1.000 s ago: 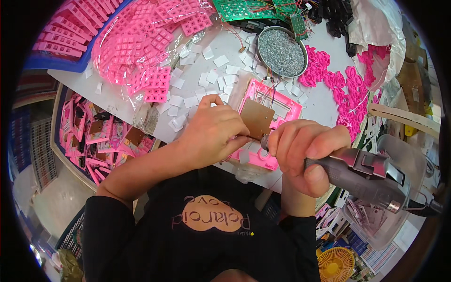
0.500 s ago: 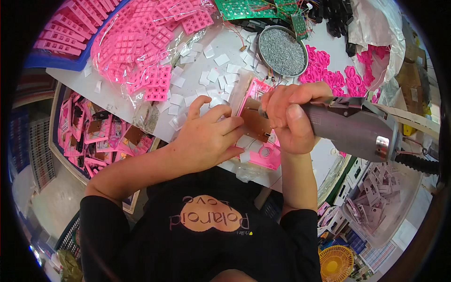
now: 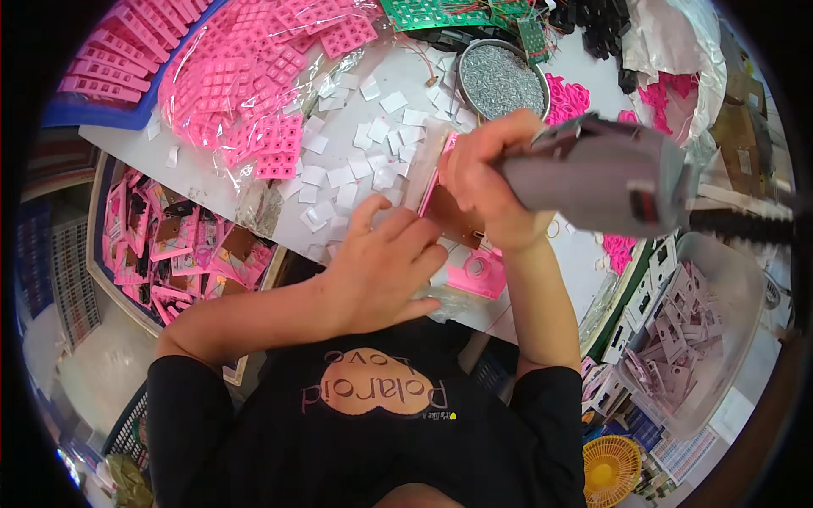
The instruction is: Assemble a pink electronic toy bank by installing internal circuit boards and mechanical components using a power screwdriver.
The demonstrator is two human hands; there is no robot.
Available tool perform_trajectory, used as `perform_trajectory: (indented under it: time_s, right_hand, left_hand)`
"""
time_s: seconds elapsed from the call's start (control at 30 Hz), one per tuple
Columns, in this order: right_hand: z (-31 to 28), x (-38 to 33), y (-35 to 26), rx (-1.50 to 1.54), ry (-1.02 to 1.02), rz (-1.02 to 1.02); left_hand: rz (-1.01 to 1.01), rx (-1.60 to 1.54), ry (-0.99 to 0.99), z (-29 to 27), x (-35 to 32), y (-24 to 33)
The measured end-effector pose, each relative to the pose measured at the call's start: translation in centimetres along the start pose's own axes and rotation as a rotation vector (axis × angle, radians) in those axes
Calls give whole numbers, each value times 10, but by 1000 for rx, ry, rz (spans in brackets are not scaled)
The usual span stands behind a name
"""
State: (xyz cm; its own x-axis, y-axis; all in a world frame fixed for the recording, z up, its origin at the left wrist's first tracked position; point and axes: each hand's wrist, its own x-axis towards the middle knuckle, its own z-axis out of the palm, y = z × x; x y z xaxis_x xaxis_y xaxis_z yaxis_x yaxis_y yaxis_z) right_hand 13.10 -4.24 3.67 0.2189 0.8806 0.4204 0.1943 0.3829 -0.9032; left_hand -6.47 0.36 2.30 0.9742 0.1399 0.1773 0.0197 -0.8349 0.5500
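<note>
My right hand [image 3: 500, 182] is wrapped round a grey electric screwdriver [image 3: 584, 178], whose back end points right toward a black cable. The tool's tip is hidden behind my fingers, over a pink plastic casing [image 3: 480, 275]. A brown circuit board [image 3: 450, 218] lies in this casing, partly covered by my right hand. Close by on the left, my left hand [image 3: 385, 262] has its fingers bent and apart, with nothing visible in them. Whether its fingertips touch the casing, I cannot tell.
Small screws [image 3: 501, 78] fill a round dish beyond the casing. White paper squares [image 3: 343, 176] and bagged pink keypads [image 3: 224, 85] cover the left side. Green circuit boards [image 3: 436, 13] lie at the back. Bins of pink assemblies [image 3: 182, 245] and pale panels [image 3: 677, 330] flank me.
My right hand and the screwdriver have moved a little left and away from me, with the tool's back end swung up. My left hand has shifted slightly nearer to me.
</note>
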Motion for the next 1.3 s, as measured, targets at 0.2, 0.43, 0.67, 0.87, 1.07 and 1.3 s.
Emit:
perform_trajectory:
  time_s: [0.2,0.43,0.67,0.87,1.07,1.3]
  right_hand:
    - [-17,-1,-24,-62,142,36]
    - [-6,-74,-54,-526,-26,472]
    - [4,-88,-38,-283,30,584]
    - [1,-83,-41,-344,-14,547]
    - [4,-85,-41,-345,7,505]
    - [8,-87,-38,-414,21,429]
  left_hand:
    - [52,57,61,8,14,0]
    - [-233,-518,-50,3,20,-22]
    - [-319,-898,-160,-8,16,-29]
    - [-364,-963,-212,-10,18,-31]
    - [-403,-1012,-213,-8,18,-32]
    - [-406,-893,-220,-9,16,-29]
